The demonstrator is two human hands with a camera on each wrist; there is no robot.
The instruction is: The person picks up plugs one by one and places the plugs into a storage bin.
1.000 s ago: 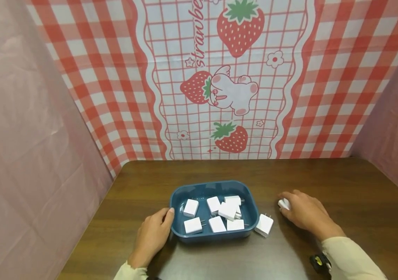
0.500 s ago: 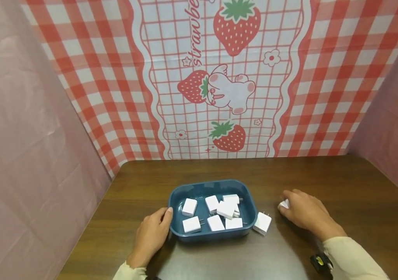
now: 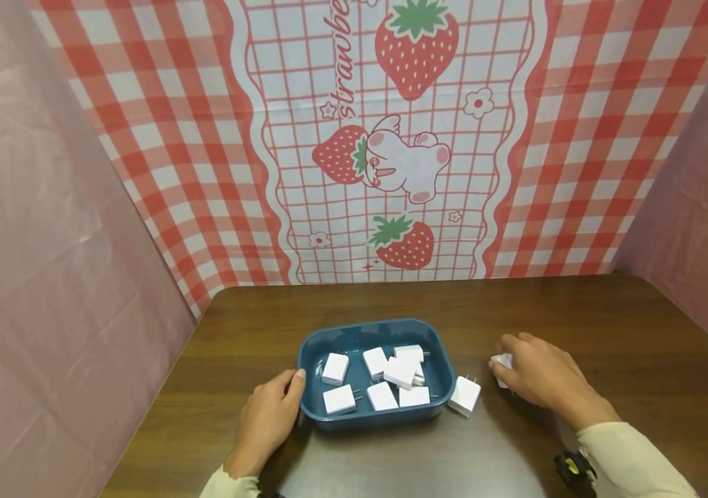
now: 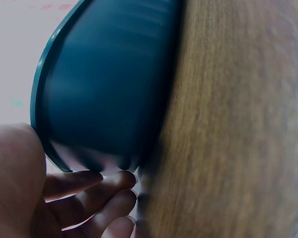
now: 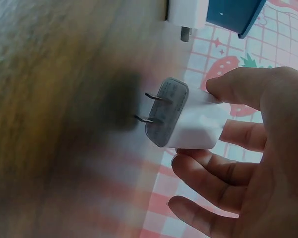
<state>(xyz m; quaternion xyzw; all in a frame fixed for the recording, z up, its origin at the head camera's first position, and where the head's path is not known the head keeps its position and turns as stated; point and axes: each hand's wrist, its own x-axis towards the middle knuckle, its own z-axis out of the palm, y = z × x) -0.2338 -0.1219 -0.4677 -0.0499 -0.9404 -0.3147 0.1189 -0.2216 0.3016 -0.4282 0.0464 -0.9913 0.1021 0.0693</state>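
Note:
My left hand holds the left end of a dark blue plastic tray, with its thumb at the rim. In the left wrist view its curled fingers touch the tray's outer wall. My right hand is right of the tray and pinches a white charger plug between thumb and fingers. Two metal prongs point from the charger's grey face toward the tabletop. Several similar white chargers lie in the tray, some piled at its right. Another charger rests on the table beside the tray's right end.
The brown wooden table carries the tray. Behind it hangs a red-and-white checked cloth with strawberries, and pink cloth hangs at both sides.
The charger in my right hand has turned and now shows more of its face beyond the fingertips. My left hand stays on the tray. The head view has shifted slightly.

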